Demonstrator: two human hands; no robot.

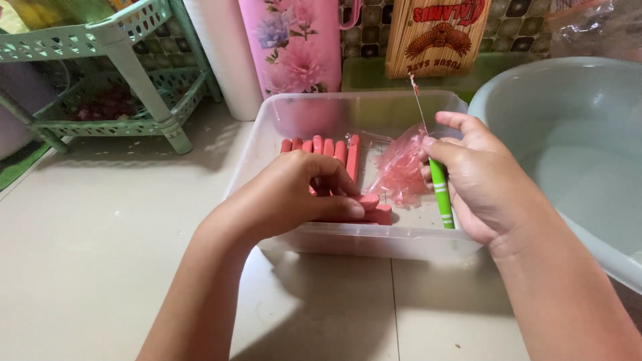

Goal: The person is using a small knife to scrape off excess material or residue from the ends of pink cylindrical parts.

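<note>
Tub, clear plastic: pink sausages in row, unwrapped. Left hand inside, fingers curled on nearest sausages. Right hand pinching green-handled knife. Wrapper scraps heaped beside. Peeling seemingly well advanced; none visibly wrapped.

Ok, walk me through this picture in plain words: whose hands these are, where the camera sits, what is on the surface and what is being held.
There is no machine: a person works with two bare hands, filmed by one camera on their head, looking down. On the pale surface stands a clear plastic tub holding a row of pink sausage sticks and crumpled clear wrappers. The left hand rests on the sticks, fingers on one of them. The right hand grips a green-handled knife, its thin blade pointing up. To the right sits a large pale basin; behind are a pink flowered container and a green rack.
</note>
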